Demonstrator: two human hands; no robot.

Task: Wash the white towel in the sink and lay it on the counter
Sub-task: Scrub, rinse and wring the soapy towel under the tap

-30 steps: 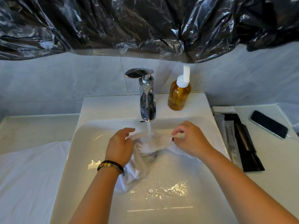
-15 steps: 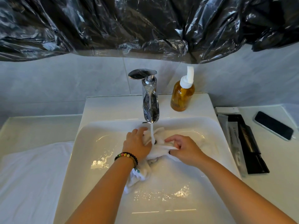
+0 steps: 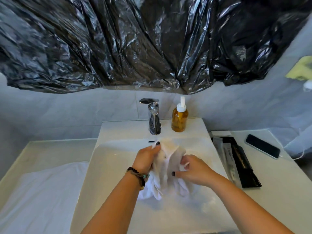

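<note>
White towel (image 3: pixel 166 163) bunched between left hand (image 3: pixel 146 157) and right hand (image 3: pixel 194 171), both gripping.

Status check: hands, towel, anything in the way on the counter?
Left hand and right hand both gripping white towel, bunched over the sink. Not yet on counter. Right side holds black boxes and phone.

Left hand (image 3: pixel 147 158), right hand (image 3: pixel 194 171): fingers curled, gripping.

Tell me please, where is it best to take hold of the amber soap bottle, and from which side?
Probably grip the soap bottle around its round amber body, from the front right. It stands upright on the sink ledge; the faucet crowds its left and the thin white pump offers little hold.
</note>
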